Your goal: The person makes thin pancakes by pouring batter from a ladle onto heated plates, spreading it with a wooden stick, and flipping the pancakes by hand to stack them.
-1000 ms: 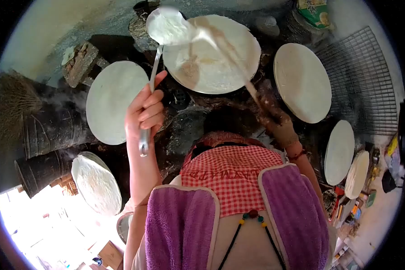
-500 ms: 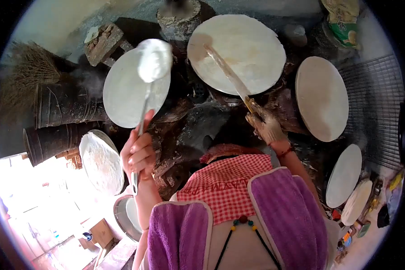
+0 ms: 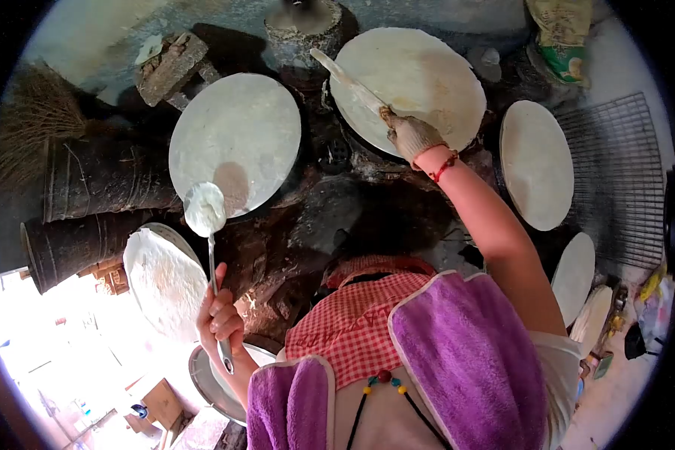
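Observation:
My left hand [image 3: 223, 319] is closed around the handle of a metal ladle [image 3: 204, 210]. White batter fills the ladle's bowl, which overlaps the lower edge of the left round griddle [image 3: 236, 135]. My right hand [image 3: 412, 137], in a stained knit glove, grips a flat wooden scraper [image 3: 350, 81]. The scraper lies across the left edge of the back round griddle [image 3: 420, 82], and its tip sticks out past the rim. A thin pale layer covers that griddle. Below my left hand is a metal pot [image 3: 210, 379], partly hidden by my forearm.
More round pale surfaces stand at the right [image 3: 536, 165] and lower right [image 3: 575, 277]. At the left, a stack of white sheets [image 3: 165, 285] lies near dark barrels [image 3: 90, 240] and a twig broom [image 3: 34, 120]. A wire rack [image 3: 615, 172] is at the far right.
The ladle in my left hand has moved down, from over the left griddle to its near edge. My right hand has moved up and over the back griddle, swinging the scraper leftward.

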